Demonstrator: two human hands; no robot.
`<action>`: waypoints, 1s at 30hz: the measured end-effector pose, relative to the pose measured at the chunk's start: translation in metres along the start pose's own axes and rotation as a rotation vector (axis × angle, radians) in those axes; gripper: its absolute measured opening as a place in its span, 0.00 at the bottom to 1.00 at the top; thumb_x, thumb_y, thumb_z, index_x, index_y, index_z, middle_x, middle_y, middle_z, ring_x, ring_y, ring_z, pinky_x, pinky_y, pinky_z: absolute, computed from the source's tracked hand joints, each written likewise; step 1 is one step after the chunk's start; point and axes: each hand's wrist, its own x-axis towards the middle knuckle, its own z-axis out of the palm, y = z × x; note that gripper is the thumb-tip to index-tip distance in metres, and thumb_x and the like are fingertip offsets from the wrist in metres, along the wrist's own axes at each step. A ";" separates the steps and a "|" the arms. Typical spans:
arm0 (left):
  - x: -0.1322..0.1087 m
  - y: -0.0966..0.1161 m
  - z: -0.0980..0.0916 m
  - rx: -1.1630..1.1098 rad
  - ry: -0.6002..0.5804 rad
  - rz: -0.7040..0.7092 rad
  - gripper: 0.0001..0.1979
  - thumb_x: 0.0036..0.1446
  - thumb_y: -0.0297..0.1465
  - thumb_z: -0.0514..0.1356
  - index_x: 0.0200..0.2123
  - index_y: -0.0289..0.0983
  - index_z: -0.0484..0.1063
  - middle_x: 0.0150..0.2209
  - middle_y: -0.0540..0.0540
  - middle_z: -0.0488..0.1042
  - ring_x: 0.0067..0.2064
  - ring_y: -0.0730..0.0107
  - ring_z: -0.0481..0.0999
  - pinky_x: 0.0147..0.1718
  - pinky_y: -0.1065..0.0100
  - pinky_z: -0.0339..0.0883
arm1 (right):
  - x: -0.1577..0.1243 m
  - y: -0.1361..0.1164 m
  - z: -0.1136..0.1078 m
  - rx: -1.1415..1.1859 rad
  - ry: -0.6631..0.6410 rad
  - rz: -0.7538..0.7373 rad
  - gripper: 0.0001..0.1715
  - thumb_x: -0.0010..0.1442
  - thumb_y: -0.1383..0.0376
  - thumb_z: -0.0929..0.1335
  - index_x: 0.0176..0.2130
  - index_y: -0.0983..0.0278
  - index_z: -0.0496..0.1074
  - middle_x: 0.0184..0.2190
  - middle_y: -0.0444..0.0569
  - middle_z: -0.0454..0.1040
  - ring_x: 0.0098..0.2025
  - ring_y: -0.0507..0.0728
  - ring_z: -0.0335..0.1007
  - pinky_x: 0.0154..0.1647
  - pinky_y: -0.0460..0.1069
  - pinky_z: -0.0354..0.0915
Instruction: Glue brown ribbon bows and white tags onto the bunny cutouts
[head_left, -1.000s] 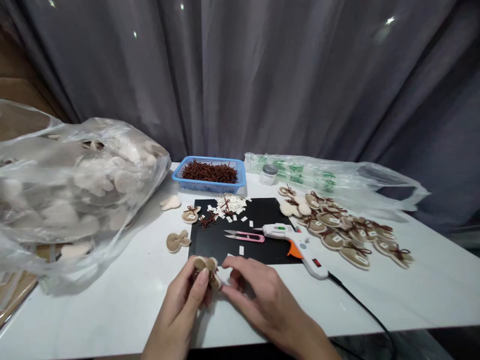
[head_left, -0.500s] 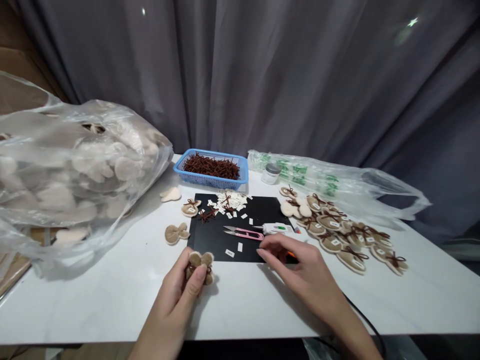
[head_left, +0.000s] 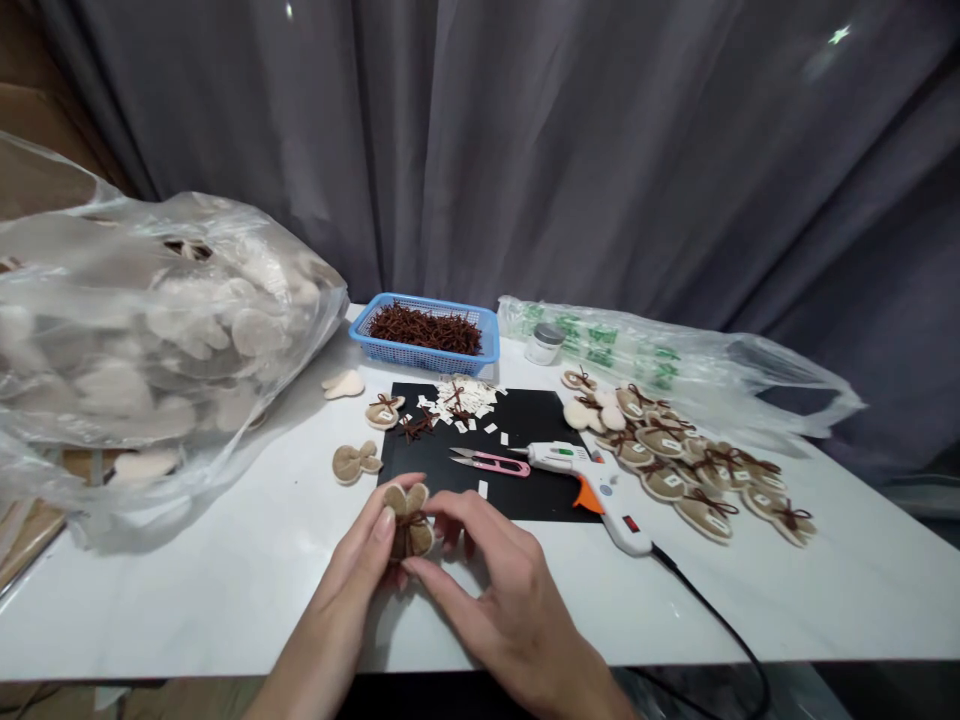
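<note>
the left hand (head_left: 358,572) grips a small felt bunny piece (head_left: 409,518) at its left edge, thumb on the front and fingers behind. the piece is lifted a little above the white table (head_left: 225,610), just at the near edge of the black mat (head_left: 525,425). its face with the brown bow is turned up to the camera, i think so that the person can look at this side. the right hand (head_left: 499,592) is curled around the piece from the right and from below. its fingertips touch the lower edge and seem to pinch it, so both hands are closed on the same piece and keep it steady.

the tools lie just behind the hands, easy to reach: pink thread snips (head_left: 491,462) on the mat, and beside them a white glue gun (head_left: 596,480) with its nozzle over the mat, probably so that drips fall on the mat and not on the table. small white labels (head_left: 465,398) are scattered at the far side of the mat, and a blue basket (head_left: 429,338) of brown cords stands behind it. pieces that already have bows and labels are spread in a heap (head_left: 690,465) on the right, well apart from the big plastic bag (head_left: 150,330) of plain pieces on the left; it looks like a sorting by sides.
</note>
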 end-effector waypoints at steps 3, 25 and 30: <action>0.000 0.000 0.002 -0.074 0.008 0.029 0.34 0.70 0.52 0.63 0.73 0.48 0.68 0.71 0.42 0.72 0.73 0.41 0.68 0.72 0.45 0.62 | -0.001 0.001 0.001 0.002 0.036 0.006 0.18 0.71 0.69 0.72 0.58 0.59 0.71 0.41 0.46 0.79 0.38 0.55 0.75 0.41 0.48 0.73; 0.001 0.002 0.006 0.354 -0.027 0.226 0.30 0.74 0.48 0.59 0.73 0.52 0.59 0.55 0.43 0.79 0.54 0.55 0.83 0.55 0.58 0.78 | 0.004 0.004 -0.018 0.040 -0.058 0.070 0.07 0.73 0.69 0.68 0.43 0.61 0.76 0.36 0.47 0.83 0.35 0.54 0.80 0.40 0.45 0.74; 0.001 0.003 0.012 0.450 -0.022 0.270 0.28 0.74 0.47 0.58 0.72 0.51 0.60 0.53 0.43 0.81 0.51 0.55 0.84 0.51 0.59 0.78 | 0.005 0.005 -0.025 0.012 -0.093 0.116 0.08 0.74 0.68 0.66 0.41 0.60 0.75 0.35 0.46 0.81 0.34 0.54 0.79 0.39 0.45 0.72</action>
